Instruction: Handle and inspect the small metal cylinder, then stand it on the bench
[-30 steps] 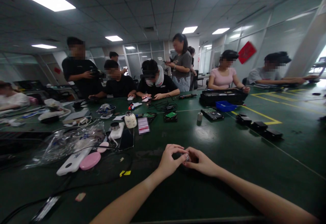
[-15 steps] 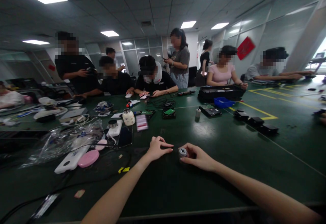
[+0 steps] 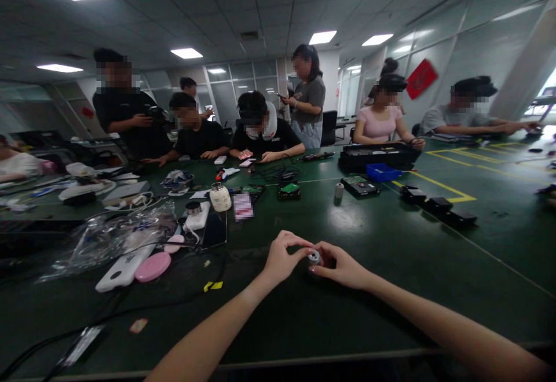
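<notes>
Dim overall, lit from above by bright ceiling lights [image 3: 186, 53] and from the far right by a window [image 3: 548, 101]. Shows 1 hazy patch of glare [image 3: 346, 219] on the dark green table [image 3: 412, 254]. Stretches and blurs toward the side edges, with pixel blocks [image 3: 124, 73] in the background.

No legible text, red sign [image 3: 421, 79] blurred, card [image 3: 243, 206] pixelated, marks on white case [image 3: 127, 267] and black shirt [image 3: 284, 135] unreadable

metal cylinder [image 3: 314, 259]: partly hidden by right hand [image 3: 344, 266] | left forearm [image 3: 217, 325]: cut by bottom edge | leftmost person [image 3: 19, 165]: cut by left edge
</notes>
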{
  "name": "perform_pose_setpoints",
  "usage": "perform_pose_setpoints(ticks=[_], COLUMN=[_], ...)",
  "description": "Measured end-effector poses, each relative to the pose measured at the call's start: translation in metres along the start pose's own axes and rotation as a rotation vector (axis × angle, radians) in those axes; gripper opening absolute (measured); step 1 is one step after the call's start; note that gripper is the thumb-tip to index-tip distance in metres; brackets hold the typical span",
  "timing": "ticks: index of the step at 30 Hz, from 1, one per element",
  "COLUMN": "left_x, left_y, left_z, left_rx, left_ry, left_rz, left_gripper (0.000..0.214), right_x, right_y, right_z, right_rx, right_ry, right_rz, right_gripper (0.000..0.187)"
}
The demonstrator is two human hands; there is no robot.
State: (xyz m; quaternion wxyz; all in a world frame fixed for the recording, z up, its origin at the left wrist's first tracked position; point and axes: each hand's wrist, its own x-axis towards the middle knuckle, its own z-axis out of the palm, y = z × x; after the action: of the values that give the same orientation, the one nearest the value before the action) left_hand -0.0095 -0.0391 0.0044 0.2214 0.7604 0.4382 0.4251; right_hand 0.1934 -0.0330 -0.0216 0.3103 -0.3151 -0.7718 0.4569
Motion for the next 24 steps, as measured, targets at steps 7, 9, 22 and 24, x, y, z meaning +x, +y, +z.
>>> perform_pose_setpoints(ticks=[7,9,22,24], left_x=[-0.003,-0.003,-0.015,-0.014], left_y=[0.014,0.014,-0.006,-0.008], left_z=[0.005,0.004,0.009,0.009], left_rx=[-0.046,-0.035,-0.035,-0.046], left_ry=[-0.017,-0.018,-0.127,-0.154], left_rz=[0.047,0.049,-0.023,-0.031], left_gripper=[0.01,0.012,0.072,0.068], right_x=[0.0,0.0,-0.005,-0.006], right_y=[-0.001,-0.001,-0.017,-0.018], right_z=[0.0,0.0,-0.016,-0.018], right_rx=[-0.018,-0.021,-0.077,-0.132], right_ry=[0.001,0.0,-0.004,0.011], right_rz=[-0.003,0.002,-0.092,-0.095], right_gripper=[0.031,0.031,0.04,0.035])
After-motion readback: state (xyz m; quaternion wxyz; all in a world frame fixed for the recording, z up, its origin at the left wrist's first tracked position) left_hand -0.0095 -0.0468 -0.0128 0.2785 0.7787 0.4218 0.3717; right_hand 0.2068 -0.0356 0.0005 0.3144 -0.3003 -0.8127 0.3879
